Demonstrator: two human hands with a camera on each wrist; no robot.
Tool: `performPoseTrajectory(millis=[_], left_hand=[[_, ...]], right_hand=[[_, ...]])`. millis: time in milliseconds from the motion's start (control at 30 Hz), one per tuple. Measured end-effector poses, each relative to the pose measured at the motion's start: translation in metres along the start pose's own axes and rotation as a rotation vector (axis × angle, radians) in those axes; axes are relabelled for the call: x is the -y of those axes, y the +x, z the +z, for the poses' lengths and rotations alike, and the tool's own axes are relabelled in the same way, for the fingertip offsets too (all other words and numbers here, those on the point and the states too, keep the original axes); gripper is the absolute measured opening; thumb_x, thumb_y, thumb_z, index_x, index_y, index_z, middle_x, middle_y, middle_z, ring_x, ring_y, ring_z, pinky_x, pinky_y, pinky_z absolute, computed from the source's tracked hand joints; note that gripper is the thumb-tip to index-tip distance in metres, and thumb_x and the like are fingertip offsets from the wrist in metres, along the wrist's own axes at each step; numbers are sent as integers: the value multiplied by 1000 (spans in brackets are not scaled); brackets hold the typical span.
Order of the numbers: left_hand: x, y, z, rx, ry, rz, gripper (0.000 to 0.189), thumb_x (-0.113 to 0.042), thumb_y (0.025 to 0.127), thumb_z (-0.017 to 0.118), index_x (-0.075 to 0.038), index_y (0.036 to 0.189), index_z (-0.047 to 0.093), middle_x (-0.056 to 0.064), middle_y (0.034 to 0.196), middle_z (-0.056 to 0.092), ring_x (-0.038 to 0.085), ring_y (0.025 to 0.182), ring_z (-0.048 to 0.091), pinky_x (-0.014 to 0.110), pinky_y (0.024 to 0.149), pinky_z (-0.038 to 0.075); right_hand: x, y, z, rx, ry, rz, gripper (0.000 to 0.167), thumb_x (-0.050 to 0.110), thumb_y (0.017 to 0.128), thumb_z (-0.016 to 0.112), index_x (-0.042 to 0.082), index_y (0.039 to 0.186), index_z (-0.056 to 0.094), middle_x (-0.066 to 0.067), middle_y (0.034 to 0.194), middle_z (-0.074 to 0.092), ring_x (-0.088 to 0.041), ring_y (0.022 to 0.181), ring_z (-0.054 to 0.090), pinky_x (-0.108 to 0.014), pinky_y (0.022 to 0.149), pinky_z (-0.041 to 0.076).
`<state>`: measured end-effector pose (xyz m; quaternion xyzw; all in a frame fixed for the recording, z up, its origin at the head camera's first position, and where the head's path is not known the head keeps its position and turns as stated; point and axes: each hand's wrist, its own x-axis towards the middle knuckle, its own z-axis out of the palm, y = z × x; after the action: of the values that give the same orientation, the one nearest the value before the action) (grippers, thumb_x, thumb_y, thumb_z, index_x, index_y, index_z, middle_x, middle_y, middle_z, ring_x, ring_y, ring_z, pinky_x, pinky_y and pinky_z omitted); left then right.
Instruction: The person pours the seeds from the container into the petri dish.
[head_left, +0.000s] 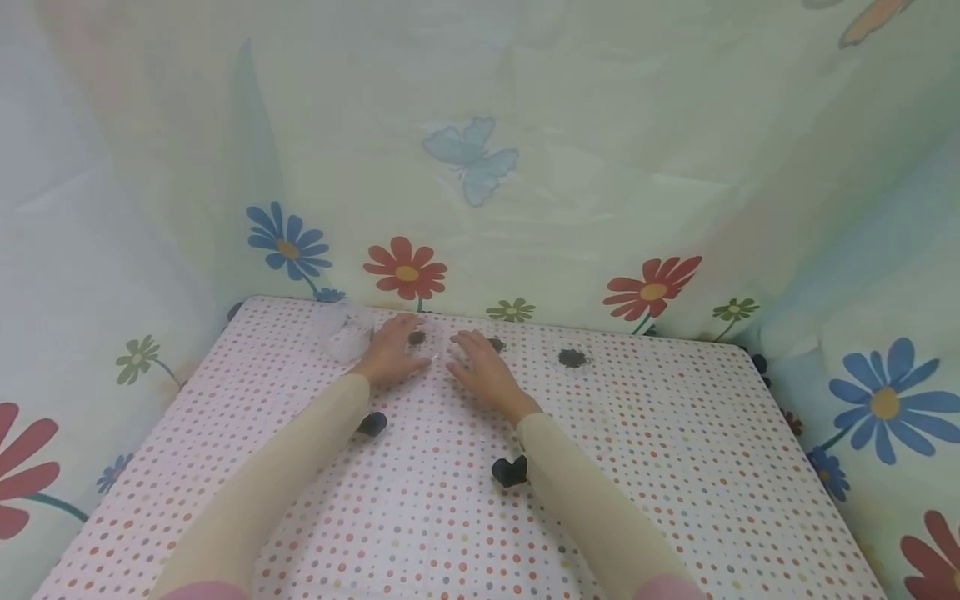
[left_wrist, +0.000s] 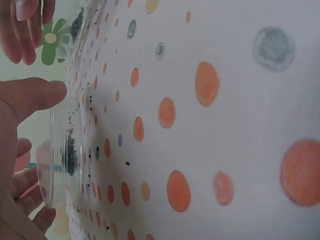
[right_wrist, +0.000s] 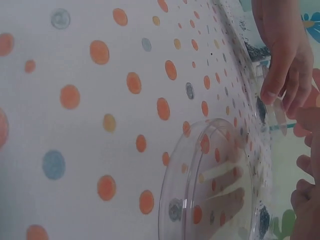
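My left hand [head_left: 392, 350] curves round a clear petri dish [left_wrist: 72, 145] with dark grains in it. Its thumb lies on the near side and its fingers behind the rim in the left wrist view. Close by, my right hand [head_left: 486, 373] has loosely bent fingers pointing towards the left hand, and I see nothing gripped in it. Low in the right wrist view, a clear round lid or dish [right_wrist: 187, 200] shows near the right hand. Two more patches of dark grains, the middle patch [head_left: 496, 344] and the right patch [head_left: 572, 358], lie along the back.
A clear, crumpled-looking container [head_left: 348, 337] stands left of the left hand. Tiny dark specks dot the spotted table cover [head_left: 660, 483]. A flowered curtain [head_left: 570, 217] rises behind the table. Small black pieces [head_left: 510, 472] show beside the forearms.
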<state>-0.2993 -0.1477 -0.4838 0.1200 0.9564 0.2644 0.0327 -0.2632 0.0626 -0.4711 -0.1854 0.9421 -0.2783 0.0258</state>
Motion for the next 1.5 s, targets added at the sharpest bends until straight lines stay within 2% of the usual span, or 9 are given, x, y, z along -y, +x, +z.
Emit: performPoseTrajectory(millis=[400, 767, 1000, 1233, 1500], left_hand=[[6, 3, -1, 6, -3, 25, 77, -41, 86, 69, -17, 150, 34, 11, 161, 21, 33, 150, 16, 61, 120, 14], [-1, 2, -4, 6, -5, -7, 74, -40, 87, 68, -20, 149, 35, 9, 162, 20, 32, 150, 15, 60, 120, 15], [2, 6, 0, 12, 6, -8, 72, -40, 87, 68, -24, 149, 36, 6, 162, 20, 32, 150, 15, 60, 119, 17], [1, 6, 1, 18, -13, -37, 71, -40, 86, 69, -25, 148, 37, 6, 162, 20, 31, 150, 14, 60, 119, 16], [3, 5, -1, 39, -23, 1, 70, -40, 87, 67, -22, 148, 38, 7, 162, 21, 33, 150, 14, 64, 118, 11]], right_hand=[[1, -7, -5, -4, 8, 24, 51, 33, 98, 54, 18, 146, 41, -3, 157, 33, -23, 150, 20, -45, 123, 20], [-8, -14, -10, -35, 45, 15, 51, 33, 98, 54, 15, 145, 43, -6, 157, 34, -25, 149, 23, -46, 122, 21], [-16, -20, -11, -76, 53, 10, 50, 29, 98, 55, 13, 144, 44, -9, 155, 36, -27, 147, 27, -47, 121, 22], [-17, -25, -12, -86, 93, 20, 51, 28, 98, 55, 11, 145, 43, -9, 155, 35, -27, 148, 25, -47, 122, 20], [-18, -30, -16, -94, 88, 29, 51, 30, 98, 55, 13, 144, 44, -5, 156, 35, -24, 148, 26, -45, 122, 21]])
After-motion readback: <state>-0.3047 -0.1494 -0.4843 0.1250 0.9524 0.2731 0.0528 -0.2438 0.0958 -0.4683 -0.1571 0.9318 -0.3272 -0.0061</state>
